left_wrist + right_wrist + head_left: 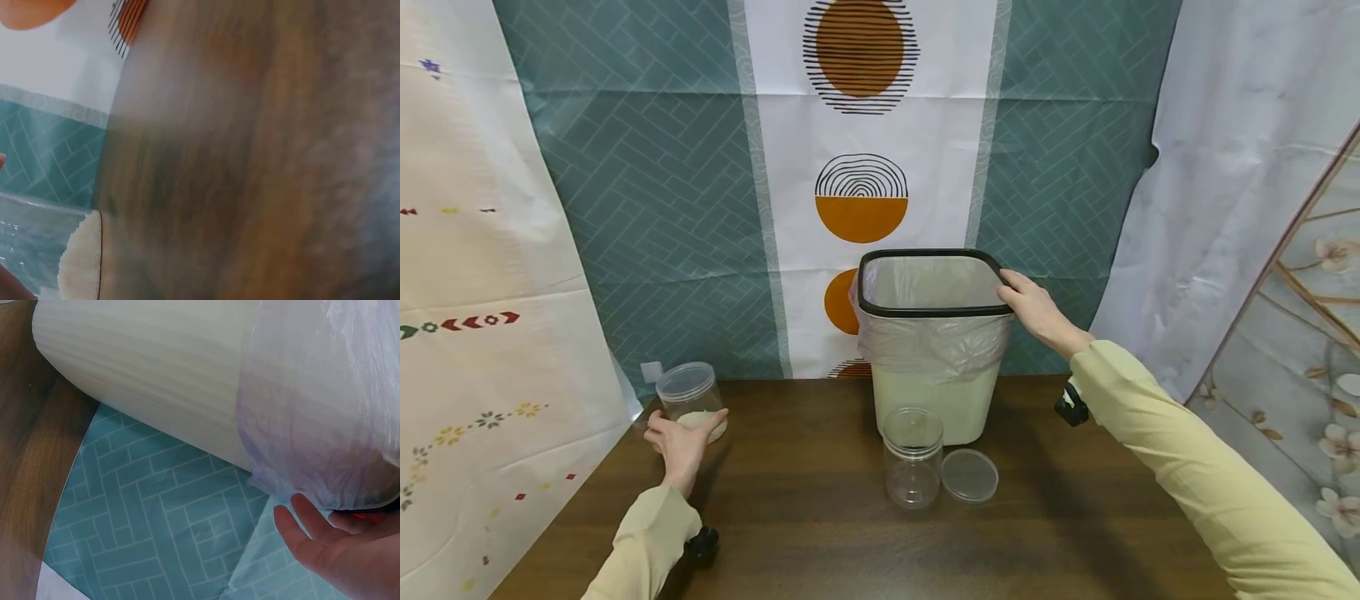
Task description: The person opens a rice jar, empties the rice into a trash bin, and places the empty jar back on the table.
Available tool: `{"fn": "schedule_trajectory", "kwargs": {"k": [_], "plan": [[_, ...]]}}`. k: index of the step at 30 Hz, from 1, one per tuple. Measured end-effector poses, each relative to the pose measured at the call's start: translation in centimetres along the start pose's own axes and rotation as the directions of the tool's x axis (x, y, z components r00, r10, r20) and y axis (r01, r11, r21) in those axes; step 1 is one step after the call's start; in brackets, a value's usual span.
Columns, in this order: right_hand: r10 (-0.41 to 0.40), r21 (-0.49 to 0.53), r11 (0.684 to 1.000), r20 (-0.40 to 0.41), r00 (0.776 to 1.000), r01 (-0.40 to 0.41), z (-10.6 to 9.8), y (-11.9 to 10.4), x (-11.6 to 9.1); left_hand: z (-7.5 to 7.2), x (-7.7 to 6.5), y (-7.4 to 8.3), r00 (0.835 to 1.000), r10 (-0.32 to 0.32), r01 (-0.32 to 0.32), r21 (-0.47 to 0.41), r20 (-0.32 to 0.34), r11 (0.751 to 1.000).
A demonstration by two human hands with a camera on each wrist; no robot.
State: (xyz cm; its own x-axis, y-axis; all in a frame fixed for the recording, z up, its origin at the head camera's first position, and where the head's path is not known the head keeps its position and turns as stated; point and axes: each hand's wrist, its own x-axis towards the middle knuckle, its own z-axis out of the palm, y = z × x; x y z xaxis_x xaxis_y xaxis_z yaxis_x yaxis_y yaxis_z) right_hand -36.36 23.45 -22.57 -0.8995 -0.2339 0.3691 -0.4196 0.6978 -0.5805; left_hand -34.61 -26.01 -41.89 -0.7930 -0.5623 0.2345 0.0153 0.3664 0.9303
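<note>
On the left of the table stands a clear lidded jar [687,385] with white, rice-like grains [83,259] at its bottom. My left hand [681,446] is around its near side, thumb and fingers spread; in the left wrist view a fingertip shows apart from the jar wall. My right hand [1037,310] touches the right corner of a pale bin's [936,408] black rim. Loosely extended fingers [289,528] show there beside the bin liner [312,419]. The bin stands upright, its translucent liner folded over the outside.
A clear jar [912,471] stands before the bin, with a round clear lid [970,476] lying beside it on the dark wooden table [805,508]. Patterned curtains [647,167] hang behind the table and at both sides.
</note>
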Motion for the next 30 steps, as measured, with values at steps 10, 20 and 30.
{"fn": "schedule_trajectory", "kwargs": {"k": [10,20,30], "plan": [[0.003,0.009,1.000,0.008,1.000,-0.003,0.1,0.0,0.1,-0.3,1.3,-0.7,0.998,-0.050,0.050,0.001,0.027,0.999],[0.016,0.005,1.000,0.008,1.000,-0.017,0.0,0.1,0.1,-0.2,2.0,-1.3,0.998,-0.054,0.053,0.015,0.036,0.998],[0.016,0.008,1.000,0.006,1.000,-0.016,0.1,0.3,0.2,0.1,2.5,-1.8,0.996,-0.073,0.071,0.034,0.055,0.997]]}}
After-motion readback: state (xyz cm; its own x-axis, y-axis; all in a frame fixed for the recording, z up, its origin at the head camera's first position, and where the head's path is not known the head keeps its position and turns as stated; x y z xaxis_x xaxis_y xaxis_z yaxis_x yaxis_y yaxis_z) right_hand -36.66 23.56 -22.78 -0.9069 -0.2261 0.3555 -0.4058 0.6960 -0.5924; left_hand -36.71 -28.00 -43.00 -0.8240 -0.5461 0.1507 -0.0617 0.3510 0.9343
